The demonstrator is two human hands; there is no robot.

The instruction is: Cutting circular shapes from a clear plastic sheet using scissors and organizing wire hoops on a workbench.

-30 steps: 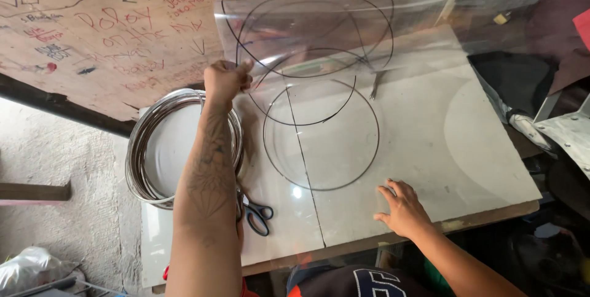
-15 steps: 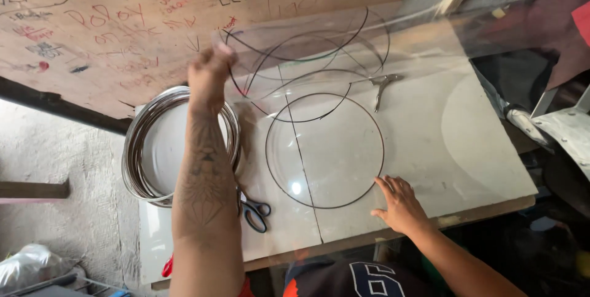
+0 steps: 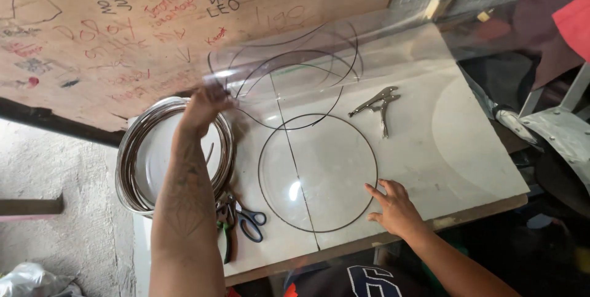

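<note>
Care with the lifted edge matters most: the left hand (image 3: pixel 206 108) pinches the near-left corner of the clear plastic sheet (image 3: pixel 319 57) and raises it off the white table (image 3: pixel 467 143), so the peel is best kept slow and even, or the thin film could crease or spring back. The right hand (image 3: pixel 396 210) lies flat, fingers spread, pressing the sheet down just right of the wire ring (image 3: pixel 318 172); that pressure is judged to be what keeps the lower part from sliding.

Taking the wire ring as landmark: the sheet covers it and curls upward beyond it toward the scribbled cardboard wall (image 3: pixel 123 33). The film is transparent and glossy, with several dark circles drawn on the raised part, which overlap one another. A straight seam or line runs across the ring from top to bottom. Locking pliers (image 3: pixel 378 105) lie up and to the right of the ring. A coil of grey wire (image 3: pixel 175 156) sits to its left, under the left forearm. Blue-handled scissors (image 3: pixel 246 220) and a green-handled tool lie at its lower left.
</note>
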